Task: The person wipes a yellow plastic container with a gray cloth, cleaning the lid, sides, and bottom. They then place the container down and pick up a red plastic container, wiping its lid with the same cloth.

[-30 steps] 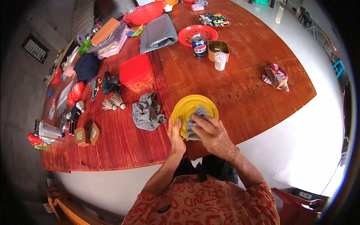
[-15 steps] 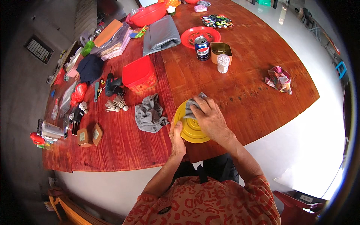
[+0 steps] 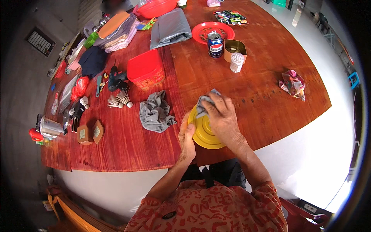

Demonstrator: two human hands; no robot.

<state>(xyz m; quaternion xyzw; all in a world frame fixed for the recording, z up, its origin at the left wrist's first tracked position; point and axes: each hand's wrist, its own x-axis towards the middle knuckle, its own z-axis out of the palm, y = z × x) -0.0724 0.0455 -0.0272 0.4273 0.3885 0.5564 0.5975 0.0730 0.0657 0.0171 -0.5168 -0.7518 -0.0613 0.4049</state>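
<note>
A round yellow lid (image 3: pixel 204 133) with raised rings is held tilted above the near edge of the table. My left hand (image 3: pixel 187 136) grips its left rim, the thumb on the upper face and the fingers hidden behind it. A small grey cloth (image 3: pixel 202 107) is bunched under the fingers of my right hand (image 3: pixel 223 119), which presses it on the lid's upper part. To the left, apart from both hands, a second grey cloth (image 3: pixel 156 112) lies crumpled on the table.
Left of centre stand a red square tub (image 3: pixel 146 69), shuttlecocks (image 3: pixel 120 99) and a cordless drill (image 3: pixel 116 79). Farther off are a drink can (image 3: pixel 215 45), a square tin (image 3: pixel 236 48), a cotton swab holder (image 3: pixel 237 62) and a red plate (image 3: pixel 201 33). A crumpled bag (image 3: pixel 293 84) lies right.
The view has shifted slightly. My right hand with the grey cloth has moved a little along the lid's upper edge. My left hand keeps its hold on the rim.
</note>
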